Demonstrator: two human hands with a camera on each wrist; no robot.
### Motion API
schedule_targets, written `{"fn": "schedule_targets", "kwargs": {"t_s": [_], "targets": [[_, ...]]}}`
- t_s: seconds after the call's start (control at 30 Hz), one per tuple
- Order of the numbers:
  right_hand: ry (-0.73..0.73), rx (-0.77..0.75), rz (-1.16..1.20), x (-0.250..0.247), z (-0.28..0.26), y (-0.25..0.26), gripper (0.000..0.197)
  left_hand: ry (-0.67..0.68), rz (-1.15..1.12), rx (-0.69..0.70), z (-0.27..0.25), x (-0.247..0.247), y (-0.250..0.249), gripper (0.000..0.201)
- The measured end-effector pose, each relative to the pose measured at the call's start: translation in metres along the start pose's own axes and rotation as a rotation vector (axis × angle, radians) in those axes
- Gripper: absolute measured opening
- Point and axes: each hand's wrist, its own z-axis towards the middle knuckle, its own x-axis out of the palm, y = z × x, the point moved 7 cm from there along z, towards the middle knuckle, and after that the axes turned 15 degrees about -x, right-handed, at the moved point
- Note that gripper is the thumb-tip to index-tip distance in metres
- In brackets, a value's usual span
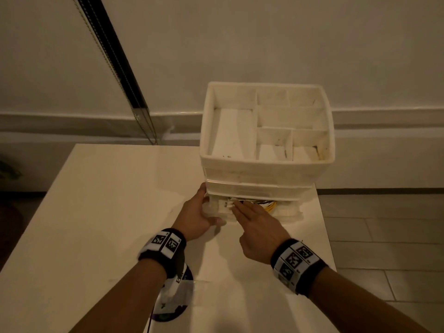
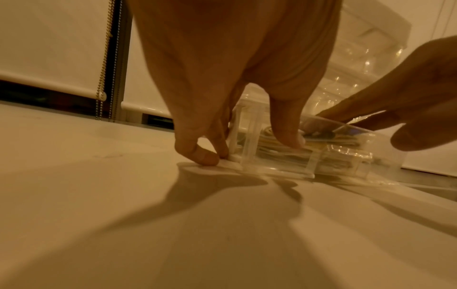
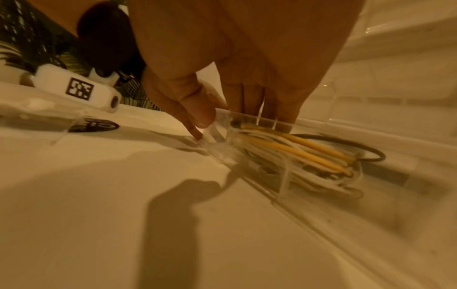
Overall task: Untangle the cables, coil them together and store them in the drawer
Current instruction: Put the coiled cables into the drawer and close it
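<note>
A white drawer organizer (image 1: 264,169) stands at the table's far right. Its clear bottom drawer (image 1: 288,216) is pulled out a little. Coiled yellow, white and black cables (image 1: 270,205) lie inside, and show through the clear wall (image 3: 296,152). My left hand (image 1: 201,212) grips the drawer's front left corner, thumb on the front and fingers at the side (image 2: 245,148). My right hand (image 1: 252,217) reaches over the front rim with straight fingers resting on the cables (image 3: 242,119). The fingertips are hidden behind the drawer wall.
The white table (image 1: 108,200) stretches out to the left and toward me. A dark round disc (image 1: 173,301) lies under my left forearm. The organizer's top tray (image 1: 295,116) has several compartments. The table's right edge drops to a tiled floor (image 1: 384,236).
</note>
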Motion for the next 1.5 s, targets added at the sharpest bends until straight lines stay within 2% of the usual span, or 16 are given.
{"fn": "schedule_targets", "kwargs": {"t_s": [0.17, 0.27, 0.33, 0.4, 0.47, 0.5, 0.53, 0.6, 0.67, 0.7, 0.77, 0.87, 1.0, 1.07, 1.27, 1.5], "targets": [[0.013, 0.09, 0.052, -0.005, 0.013, -0.008, 0.086, -0.004, -0.015, -0.017, -0.002, -0.002, 0.0, 0.098], [-0.038, 0.073, 0.055, 0.002, 0.011, -0.005, 0.086, -0.018, -0.007, -0.011, -0.004, -0.003, -0.001, 0.096], [-0.232, 0.054, 0.115, -0.002, -0.008, -0.006, 0.07, -0.029, -0.006, -0.008, -0.004, -0.003, 0.001, 0.095], [-0.531, 0.085, 0.178, -0.012, -0.042, -0.014, 0.049, -0.02, -0.007, -0.01, -0.002, -0.004, 0.003, 0.094], [-0.768, 0.212, 0.217, -0.025, -0.081, -0.038, 0.036, -0.015, 0.001, -0.01, -0.002, -0.005, 0.004, 0.095], [-0.824, 0.322, 0.241, -0.029, -0.097, -0.056, 0.035, -0.009, 0.009, -0.011, -0.001, -0.005, 0.005, 0.095], [-0.82, 0.45, 0.286, -0.031, -0.11, -0.077, 0.042, -0.009, 0.014, -0.013, -0.001, -0.006, 0.005, 0.095], [-0.654, 0.633, 0.466, -0.023, -0.119, -0.115, 0.072, -0.014, 0.017, -0.017, 0.0, -0.006, 0.006, 0.093], [-0.498, 0.599, 0.634, -0.016, -0.109, -0.13, 0.097, -0.02, 0.018, -0.017, 0.001, -0.006, 0.005, 0.091], [-0.442, 0.55, 0.673, -0.014, -0.1, -0.13, 0.099, -0.024, 0.023, -0.016, 0.001, -0.007, 0.004, 0.09], [-0.364, 0.51, 0.676, -0.01, -0.087, -0.126, 0.092, -0.033, 0.033, -0.017, 0.002, -0.008, 0.004, 0.089], [-0.408, 0.576, 0.648, -0.009, -0.082, -0.127, 0.082, -0.057, 0.079, -0.021, 0.004, -0.009, 0.002, 0.084], [-0.53, 0.634, 0.659, -0.007, -0.083, -0.131, 0.064, -0.182, 0.076, -0.056, 0.009, -0.016, -0.001, 0.048], [-0.591, 0.645, 0.647, -0.007, -0.082, -0.133, 0.055, -0.23, 0.05, -0.065, 0.013, -0.016, 0.0, 0.038], [-0.704, 0.684, 0.657, -0.009, -0.08, -0.131, 0.041, -0.353, 0.086, -0.092, 0.014, -0.017, -0.002, 0.027], [-0.677, 0.717, 0.67, -0.007, -0.077, -0.132, 0.039, -0.384, 0.168, -0.122, 0.003, -0.01, -0.011, 0.022]]}}
